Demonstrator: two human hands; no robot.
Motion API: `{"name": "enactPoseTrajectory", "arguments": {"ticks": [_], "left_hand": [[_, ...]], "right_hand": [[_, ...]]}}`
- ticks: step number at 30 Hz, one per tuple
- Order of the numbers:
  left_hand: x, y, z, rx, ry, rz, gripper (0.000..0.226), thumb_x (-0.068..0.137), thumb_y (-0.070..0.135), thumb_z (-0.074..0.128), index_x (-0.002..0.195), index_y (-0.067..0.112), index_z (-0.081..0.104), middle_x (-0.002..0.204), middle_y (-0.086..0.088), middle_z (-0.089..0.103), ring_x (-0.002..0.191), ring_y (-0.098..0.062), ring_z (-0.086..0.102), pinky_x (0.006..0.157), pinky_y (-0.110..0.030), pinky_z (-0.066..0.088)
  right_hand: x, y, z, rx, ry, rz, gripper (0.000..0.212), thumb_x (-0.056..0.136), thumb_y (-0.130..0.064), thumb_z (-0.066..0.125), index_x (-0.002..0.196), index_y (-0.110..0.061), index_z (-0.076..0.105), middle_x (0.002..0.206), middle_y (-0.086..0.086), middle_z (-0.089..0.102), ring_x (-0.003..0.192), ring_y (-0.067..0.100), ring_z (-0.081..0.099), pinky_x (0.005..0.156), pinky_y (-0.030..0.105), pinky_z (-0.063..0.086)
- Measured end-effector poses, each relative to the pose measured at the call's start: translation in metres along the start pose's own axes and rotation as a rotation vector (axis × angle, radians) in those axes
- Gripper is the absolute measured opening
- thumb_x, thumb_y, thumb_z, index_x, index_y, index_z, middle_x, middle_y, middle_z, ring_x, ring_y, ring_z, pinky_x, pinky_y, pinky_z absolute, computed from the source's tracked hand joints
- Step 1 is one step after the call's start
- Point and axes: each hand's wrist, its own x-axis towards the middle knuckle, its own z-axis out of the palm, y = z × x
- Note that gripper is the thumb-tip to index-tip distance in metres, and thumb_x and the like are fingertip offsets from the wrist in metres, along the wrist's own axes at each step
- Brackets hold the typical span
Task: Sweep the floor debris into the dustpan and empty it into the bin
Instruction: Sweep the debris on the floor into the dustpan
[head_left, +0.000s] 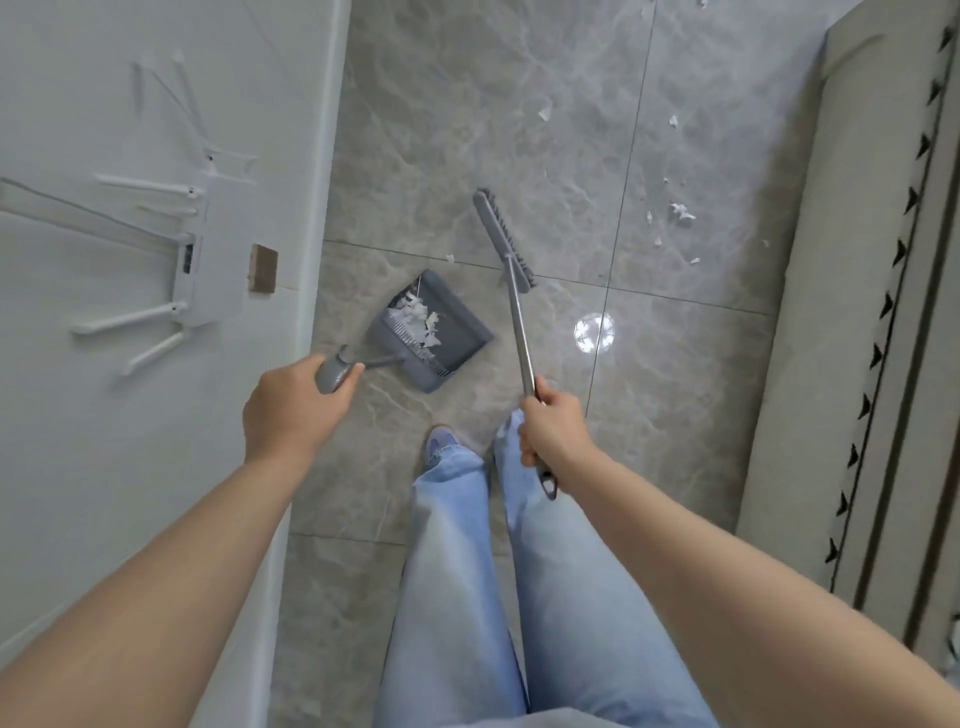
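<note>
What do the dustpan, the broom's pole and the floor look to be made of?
Dustpan: likely matte grey plastic, moulded comb teeth along its rim. Broom's pole: probably metal, with a silvery brushed sheen. Floor: glossy grey tile with marble-like veins, showing grout lines and a mirrored lamp.

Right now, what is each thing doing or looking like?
Dustpan: on the floor, paper scraps inside.
Broom: head near the floor, beside the dustpan.
Paper scraps: scattered on the floor, unswept.
Left hand: grips the dustpan handle.
Right hand: grips the broom handle.
</note>
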Motion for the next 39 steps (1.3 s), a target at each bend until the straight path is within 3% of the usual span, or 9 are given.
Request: {"name": "enactPoseTrajectory", "arguments": {"ticks": [2, 5, 12, 18, 20, 24, 28, 34, 39], "left_hand": [[-0.004, -0.014, 0.0, -0.042, 0.047, -0.072, 0.048, 0.086, 0.053, 0.061, 0.062, 0.012, 0.053, 0.054, -0.006, 0.054, 0.059, -0.035, 0.055, 0.049, -0.031, 0.038], [-0.006, -0.035, 0.002, -0.076, 0.097, -0.134, 0.051, 0.085, 0.057, 0.06, 0.064, 0.01, 0.056, 0.057, -0.008, 0.057, 0.061, -0.036, 0.057, 0.051, -0.035, 0.045], [-0.006, -0.054, 0.006, -0.078, 0.099, -0.186, 0.054, 0.081, 0.064, 0.052, 0.071, 0.012, 0.062, 0.063, -0.01, 0.062, 0.065, -0.037, 0.061, 0.057, -0.04, 0.053], [-0.001, -0.052, 0.003, -0.091, 0.102, -0.155, 0.045, 0.087, 0.052, 0.058, 0.07, 0.011, 0.062, 0.063, -0.013, 0.061, 0.064, -0.037, 0.059, 0.055, -0.037, 0.049], [-0.003, -0.053, 0.004, -0.099, 0.11, -0.156, 0.045, 0.087, 0.052, 0.059, 0.069, 0.011, 0.061, 0.064, -0.014, 0.061, 0.065, -0.038, 0.059, 0.056, -0.037, 0.049], [-0.002, -0.054, 0.004, -0.115, 0.126, -0.143, 0.043, 0.088, 0.049, 0.06, 0.067, 0.011, 0.059, 0.063, -0.016, 0.061, 0.064, -0.039, 0.058, 0.055, -0.036, 0.048], [-0.001, -0.052, 0.005, -0.115, 0.143, -0.137, 0.041, 0.088, 0.047, 0.062, 0.068, 0.011, 0.061, 0.064, -0.017, 0.061, 0.064, -0.041, 0.058, 0.054, -0.035, 0.044], [-0.003, -0.054, 0.004, -0.114, 0.128, -0.144, 0.043, 0.088, 0.05, 0.06, 0.068, 0.012, 0.06, 0.064, -0.014, 0.061, 0.064, -0.039, 0.058, 0.054, -0.032, 0.041], [-0.013, -0.066, -0.002, -0.135, 0.081, -0.169, 0.044, 0.088, 0.052, 0.059, 0.065, 0.014, 0.055, 0.063, -0.01, 0.059, 0.064, -0.037, 0.056, 0.053, -0.031, 0.04]], "right_hand": [[0.033, -0.024, -0.006, -0.193, 0.029, -0.04, 0.022, 0.085, -0.009, 0.037, 0.095, -0.018, 0.054, 0.057, 0.009, 0.049, 0.041, 0.025, 0.051, 0.044, 0.032, 0.048], [0.072, -0.056, -0.005, -0.413, 0.017, -0.045, 0.028, 0.087, -0.008, 0.034, 0.107, -0.02, 0.049, 0.081, 0.014, 0.056, 0.039, 0.023, 0.052, 0.032, 0.019, 0.038], [0.044, -0.043, 0.062, -0.505, -0.168, 0.005, 0.033, 0.088, -0.004, 0.032, 0.114, -0.005, 0.051, 0.082, 0.021, 0.059, 0.039, 0.024, 0.054, 0.032, 0.023, 0.041], [-0.021, 0.003, 0.087, -0.123, -0.334, 0.128, 0.023, 0.089, -0.007, 0.03, 0.098, -0.006, 0.051, 0.063, 0.004, 0.036, 0.04, 0.017, 0.035, 0.036, 0.02, 0.034], [-0.029, 0.007, 0.075, 0.009, -0.337, 0.146, 0.025, 0.093, -0.006, 0.032, 0.11, -0.005, 0.05, 0.059, 0.001, 0.029, 0.043, 0.015, 0.028, 0.037, 0.02, 0.031], [-0.013, -0.003, 0.057, -0.055, -0.23, 0.032, 0.045, 0.094, -0.009, 0.034, 0.134, -0.021, 0.049, 0.053, 0.002, 0.035, 0.04, 0.018, 0.036, 0.038, 0.023, 0.034], [0.028, -0.028, 0.061, -0.192, -0.114, 0.02, 0.029, 0.088, -0.009, 0.032, 0.106, -0.019, 0.052, 0.054, 0.004, 0.04, 0.037, 0.02, 0.041, 0.041, 0.027, 0.038], [-0.005, -0.013, 0.105, -0.277, -0.238, 0.08, 0.029, 0.091, -0.005, 0.028, 0.111, -0.014, 0.048, 0.064, 0.012, 0.049, 0.039, 0.023, 0.049, 0.033, 0.021, 0.037], [-0.046, 0.003, 0.1, -0.011, -0.304, 0.115, 0.033, 0.093, -0.007, 0.034, 0.119, -0.012, 0.054, 0.06, 0.002, 0.033, 0.044, 0.017, 0.033, 0.038, 0.022, 0.035]]}}
